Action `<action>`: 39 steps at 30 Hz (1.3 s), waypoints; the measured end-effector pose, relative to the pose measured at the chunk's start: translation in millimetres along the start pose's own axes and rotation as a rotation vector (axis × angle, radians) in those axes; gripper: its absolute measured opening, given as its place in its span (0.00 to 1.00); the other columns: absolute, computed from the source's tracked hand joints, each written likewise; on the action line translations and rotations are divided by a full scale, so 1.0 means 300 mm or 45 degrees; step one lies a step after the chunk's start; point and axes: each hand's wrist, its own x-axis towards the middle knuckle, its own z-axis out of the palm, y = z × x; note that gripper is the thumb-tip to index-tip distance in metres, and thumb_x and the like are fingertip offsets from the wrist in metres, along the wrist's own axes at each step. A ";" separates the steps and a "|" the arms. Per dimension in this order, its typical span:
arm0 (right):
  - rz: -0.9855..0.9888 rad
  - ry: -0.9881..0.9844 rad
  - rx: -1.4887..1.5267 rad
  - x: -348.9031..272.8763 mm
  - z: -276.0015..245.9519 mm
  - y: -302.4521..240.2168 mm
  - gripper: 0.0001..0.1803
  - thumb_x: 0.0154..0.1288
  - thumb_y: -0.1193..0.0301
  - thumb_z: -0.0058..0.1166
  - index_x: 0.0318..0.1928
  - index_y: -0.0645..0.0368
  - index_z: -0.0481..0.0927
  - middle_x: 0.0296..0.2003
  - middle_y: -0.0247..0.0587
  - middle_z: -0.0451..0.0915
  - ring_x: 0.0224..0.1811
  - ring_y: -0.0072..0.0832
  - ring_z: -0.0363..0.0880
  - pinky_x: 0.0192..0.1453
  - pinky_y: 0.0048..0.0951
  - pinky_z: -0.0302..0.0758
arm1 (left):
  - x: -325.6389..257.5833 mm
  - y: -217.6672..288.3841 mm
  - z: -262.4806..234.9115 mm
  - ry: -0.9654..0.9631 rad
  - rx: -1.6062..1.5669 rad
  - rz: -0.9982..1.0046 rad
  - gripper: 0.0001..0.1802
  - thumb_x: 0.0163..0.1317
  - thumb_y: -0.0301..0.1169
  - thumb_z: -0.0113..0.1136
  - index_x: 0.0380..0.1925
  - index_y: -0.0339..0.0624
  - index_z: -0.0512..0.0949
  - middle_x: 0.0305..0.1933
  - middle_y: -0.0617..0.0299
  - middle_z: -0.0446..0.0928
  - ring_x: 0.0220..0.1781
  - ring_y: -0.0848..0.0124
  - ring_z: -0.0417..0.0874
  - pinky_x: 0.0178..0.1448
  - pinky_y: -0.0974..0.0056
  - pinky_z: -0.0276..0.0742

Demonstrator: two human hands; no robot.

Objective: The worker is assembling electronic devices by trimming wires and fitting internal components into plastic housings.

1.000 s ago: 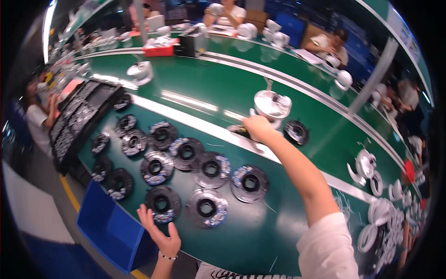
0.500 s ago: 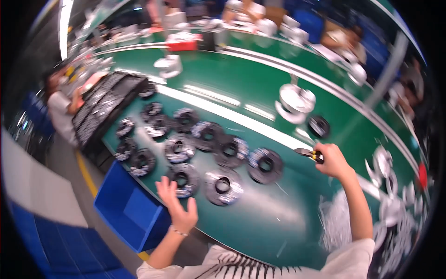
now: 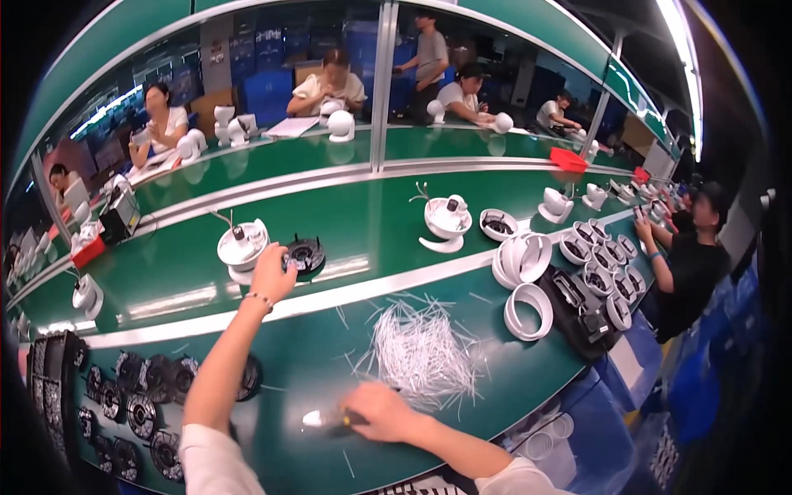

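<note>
Right hand (image 3: 381, 412): it is closed around the pliers (image 3: 330, 419); by the blur, contact with the bench (image 3: 313, 371) cannot be told.
Open room: a bare stretch is left between the black discs (image 3: 142, 415) and the heap of white strips (image 3: 425, 355); on the right, the bench's near edge is reached soon.
Rail (image 3: 371, 289): it is crossed by the left forearm.
Left hand (image 3: 275, 274): fingers are curled at the rim of the lone disc (image 3: 309, 258); whether it is gripped cannot be told.
Change: the left hand, seen earlier near the bench discs, has been brought over the rail; the lone disc is now within its grasp.
White housing (image 3: 242, 246): it is seen just left of that disc.
</note>
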 end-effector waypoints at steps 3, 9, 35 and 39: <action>-0.115 -0.054 0.030 -0.009 0.043 0.014 0.22 0.36 0.74 0.61 0.38 0.58 0.73 0.30 0.38 0.73 0.34 0.35 0.70 0.39 0.35 0.66 | 0.118 -0.090 0.142 -0.081 0.161 -0.487 0.22 0.51 0.36 0.51 0.41 0.30 0.68 0.47 0.42 0.68 0.52 0.51 0.69 0.56 0.56 0.65; -0.114 -0.324 -0.003 -0.022 0.051 0.036 0.15 0.40 0.73 0.55 0.33 0.61 0.71 0.29 0.42 0.71 0.33 0.39 0.70 0.38 0.36 0.67 | 0.224 -0.085 0.263 -0.338 0.284 -0.712 0.26 0.52 0.38 0.53 0.46 0.31 0.62 0.48 0.40 0.69 0.50 0.50 0.72 0.53 0.56 0.70; -0.060 -0.303 0.267 0.039 -0.007 -0.120 0.11 0.35 0.75 0.53 0.27 0.58 0.71 0.26 0.41 0.72 0.29 0.40 0.72 0.32 0.37 0.69 | -0.246 0.173 -0.356 0.008 -1.488 -0.782 0.12 0.57 0.30 0.48 0.41 0.38 0.68 0.38 0.59 0.74 0.39 0.69 0.77 0.42 0.60 0.77; -0.397 -0.633 0.084 -0.036 0.160 -0.223 0.08 0.38 0.74 0.50 0.25 0.57 0.70 0.26 0.39 0.67 0.30 0.32 0.69 0.31 0.30 0.64 | -0.462 0.129 -0.340 0.223 -1.678 -0.893 0.14 0.58 0.28 0.46 0.46 0.40 0.66 0.40 0.59 0.74 0.37 0.69 0.78 0.35 0.62 0.80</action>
